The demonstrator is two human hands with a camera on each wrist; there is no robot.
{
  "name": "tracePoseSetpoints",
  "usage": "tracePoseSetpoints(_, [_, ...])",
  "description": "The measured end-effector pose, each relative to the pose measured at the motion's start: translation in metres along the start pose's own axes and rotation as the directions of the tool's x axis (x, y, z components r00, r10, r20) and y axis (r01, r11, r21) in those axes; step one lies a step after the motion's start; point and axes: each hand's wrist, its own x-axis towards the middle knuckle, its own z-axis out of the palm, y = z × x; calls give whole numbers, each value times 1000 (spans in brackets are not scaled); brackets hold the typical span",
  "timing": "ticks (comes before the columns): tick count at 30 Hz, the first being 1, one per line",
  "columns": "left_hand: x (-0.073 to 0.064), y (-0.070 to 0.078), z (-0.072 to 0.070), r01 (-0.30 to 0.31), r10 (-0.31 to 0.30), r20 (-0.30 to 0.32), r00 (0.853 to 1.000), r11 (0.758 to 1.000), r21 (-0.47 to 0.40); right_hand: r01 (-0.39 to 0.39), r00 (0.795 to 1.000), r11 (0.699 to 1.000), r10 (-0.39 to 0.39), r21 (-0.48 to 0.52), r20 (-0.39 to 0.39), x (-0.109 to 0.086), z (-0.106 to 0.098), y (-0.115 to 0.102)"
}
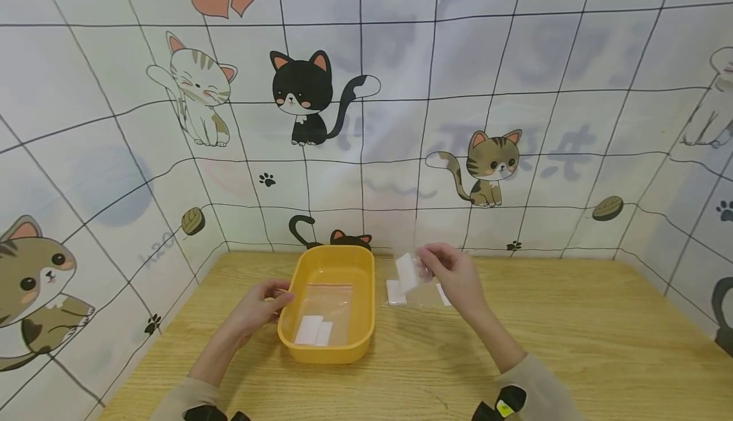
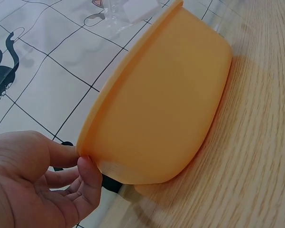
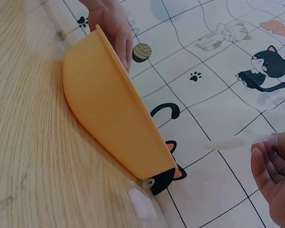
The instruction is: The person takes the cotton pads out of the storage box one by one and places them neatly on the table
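A yellow plastic basin (image 1: 326, 354) stands left of centre on the table. My left hand (image 1: 258, 310) pinches its left rim, thumb on the edge and fingers underneath, as the left wrist view shows. Inside the basin lies a clear zip bag (image 1: 339, 303) with white pieces (image 1: 309, 330) at its lower end. Just right of the basin, my right hand (image 1: 458, 278) pinches a clear plastic bag (image 1: 408, 271) holding a white piece, raised above the table. Behind and below it, more clear bagging with white pieces (image 1: 395, 292) lies on the table, partly covered by the held bag.
The wooden table (image 1: 572, 332) reaches back to a white wall covering (image 1: 395, 179) with a grid and cartoon cats. This covering also rises along the left and right sides.
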Motion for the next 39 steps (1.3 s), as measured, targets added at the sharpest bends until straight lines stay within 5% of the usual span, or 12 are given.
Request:
tracePoseSetpoints(20, [0, -5, -3, -29, 29, 27, 999, 999, -17, -112, 989, 986, 99, -120, -106, -3, -29, 9])
tracePoseSetpoints(39, [-1, -8, -4, -35, 36, 43, 998, 999, -26, -175, 976, 976, 155, -127, -154, -2, -61, 38])
